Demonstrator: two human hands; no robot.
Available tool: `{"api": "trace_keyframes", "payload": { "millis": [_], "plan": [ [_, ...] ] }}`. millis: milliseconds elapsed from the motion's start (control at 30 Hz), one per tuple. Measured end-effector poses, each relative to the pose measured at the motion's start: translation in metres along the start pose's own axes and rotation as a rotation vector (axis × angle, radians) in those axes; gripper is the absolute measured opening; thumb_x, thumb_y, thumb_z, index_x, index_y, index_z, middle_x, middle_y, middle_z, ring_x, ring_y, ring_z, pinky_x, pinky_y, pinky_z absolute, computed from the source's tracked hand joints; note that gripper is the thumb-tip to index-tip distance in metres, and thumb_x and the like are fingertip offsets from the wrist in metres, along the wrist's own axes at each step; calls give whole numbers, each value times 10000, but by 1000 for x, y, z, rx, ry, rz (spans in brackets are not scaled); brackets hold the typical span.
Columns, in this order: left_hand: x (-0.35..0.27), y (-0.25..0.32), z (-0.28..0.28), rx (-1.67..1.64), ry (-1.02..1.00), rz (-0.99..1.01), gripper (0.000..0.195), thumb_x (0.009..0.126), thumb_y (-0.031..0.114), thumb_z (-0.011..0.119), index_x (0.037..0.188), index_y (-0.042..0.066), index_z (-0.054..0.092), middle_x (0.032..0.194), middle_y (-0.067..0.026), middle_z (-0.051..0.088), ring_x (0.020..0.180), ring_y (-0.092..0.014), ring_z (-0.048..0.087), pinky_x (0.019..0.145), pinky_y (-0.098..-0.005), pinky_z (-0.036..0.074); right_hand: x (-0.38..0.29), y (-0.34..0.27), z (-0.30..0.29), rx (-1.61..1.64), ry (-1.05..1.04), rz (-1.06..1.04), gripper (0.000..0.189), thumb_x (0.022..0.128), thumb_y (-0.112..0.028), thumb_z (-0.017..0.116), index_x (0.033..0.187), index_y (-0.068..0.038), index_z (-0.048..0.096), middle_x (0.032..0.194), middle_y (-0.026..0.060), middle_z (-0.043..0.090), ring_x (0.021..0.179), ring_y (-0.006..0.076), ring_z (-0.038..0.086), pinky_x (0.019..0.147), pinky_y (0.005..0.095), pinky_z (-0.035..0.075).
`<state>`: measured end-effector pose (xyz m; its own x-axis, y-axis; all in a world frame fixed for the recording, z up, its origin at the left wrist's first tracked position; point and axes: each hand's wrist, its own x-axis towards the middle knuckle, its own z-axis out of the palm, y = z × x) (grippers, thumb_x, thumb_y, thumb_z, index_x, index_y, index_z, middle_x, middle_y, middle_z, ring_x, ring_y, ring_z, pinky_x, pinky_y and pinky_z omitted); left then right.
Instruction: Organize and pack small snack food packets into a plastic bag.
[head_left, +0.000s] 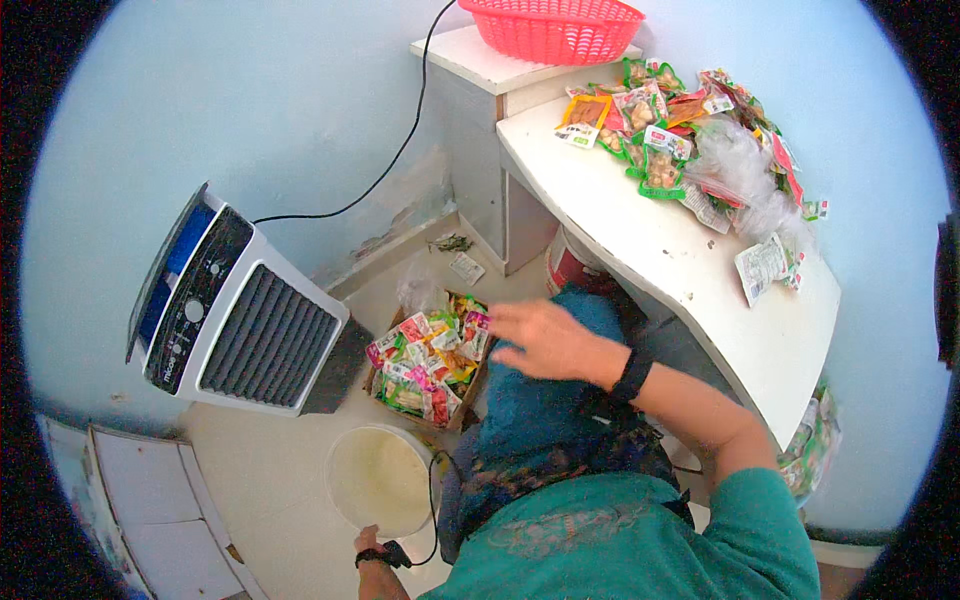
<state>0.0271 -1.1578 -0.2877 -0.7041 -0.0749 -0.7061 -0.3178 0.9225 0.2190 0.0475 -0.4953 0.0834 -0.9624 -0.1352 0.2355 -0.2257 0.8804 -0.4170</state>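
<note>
My right hand (541, 339), a black band at its wrist, is held over my lap, just right of a cardboard box (478, 390) on the floor. Its fingers point toward the box and hold nothing that I can see. Small printed snack packets (431, 352) fill the box. Lower down, my left hand (367, 538) is at the near rim of a whitish round bucket (386, 480); most of its fingers are hidden, so its grip is unclear. A black cord runs from the device at the left wrist.
A white table (600, 187) on the right bears a heap of packets (660, 165) and clear plastic film (739, 157). A red basket (559, 30) sits on a ledge at the top. An air cooler (247, 322) with a black cord stands at left. A loose packet (467, 268) lies on the floor.
</note>
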Motion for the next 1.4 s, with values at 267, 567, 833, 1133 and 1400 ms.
{"api": "trace_keyframes", "payload": {
  "millis": [267, 567, 833, 1133, 1400],
  "plan": [
    [-52, 177, -81, -211, 352, 94, 552, 752, 123, 725, 1256, 55, 511, 1058, -91, 631, 869, -221, 589, 693, -369, 460, 17, 78, -103, -345, 194, 228, 627, 785, -290, 722, 1283, 25, 507, 1407, 266, 421, 1252, 402, 468, 1052, 423, 394],
    [-117, 409, -193, -622, 269, 532, 674, 796, 195, 728, 1378, 15, 441, 1037, -102, 631, 818, -154, 591, 653, -282, 482, 24, 145, -109, -381, 101, 215, 903, 812, -551, 648, 1389, 81, 361, 1443, 297, 357, 1315, 420, 392, 1082, 450, 360],
    [-126, 567, -254, -160, 343, 962, 634, 790, 302, 729, 1300, -13, 522, 1175, -190, 633, 850, -236, 655, 783, -347, 523, 42, 165, -105, -332, -26, 324, 941, 848, -647, 538, 1454, 27, 286, 1500, 271, 283, 1403, 408, 265, 1127, 468, 287],
    [-24, 698, -202, -231, -83, 832, 647, 842, 329, 713, 1347, -2, 481, 1180, -146, 614, 926, -198, 614, 762, -322, 519, 49, 167, -96, -437, -73, 326, 806, 896, -611, 480, 1486, -96, 293, 1540, 227, 224, 1422, 447, 182, 1121, 596, 190],
    [99, 750, -87, -648, -325, 542, 662, 789, 152, 674, 1367, -55, 427, 977, -134, 580, 613, -189, 521, 517, -333, 439, 56, 162, -100, -446, -113, 333, 825, 870, -564, 513, 1500, -90, 271, 1558, 228, 182, 1432, 443, 161, 1122, 593, 153]
  ]
}}
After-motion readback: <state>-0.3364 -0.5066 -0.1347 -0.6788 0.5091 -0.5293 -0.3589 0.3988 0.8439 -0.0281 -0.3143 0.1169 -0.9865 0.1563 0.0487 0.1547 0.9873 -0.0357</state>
